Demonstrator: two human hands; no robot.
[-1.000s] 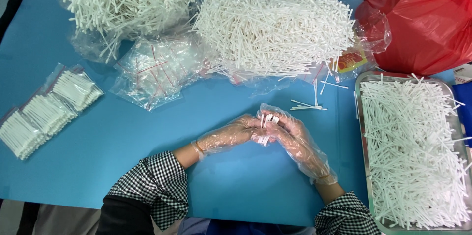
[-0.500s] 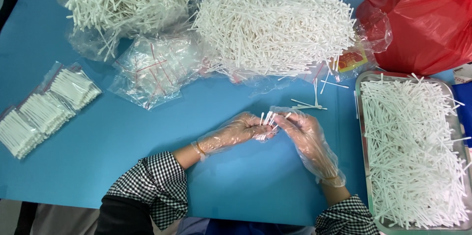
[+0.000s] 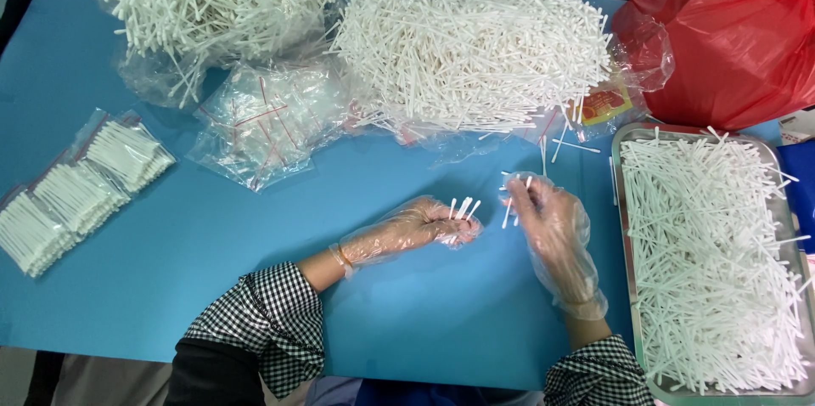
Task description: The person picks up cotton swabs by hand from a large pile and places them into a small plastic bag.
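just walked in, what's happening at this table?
A person in thin clear gloves is handling white cotton swabs over a blue table. The left hand grips a small bunch of swabs, tips up; the right hand pinches a few more swabs beside it. A metal tray of loose swabs sits on the right, big heaps and empty clear bags lie at the back, and filled bags on the left.
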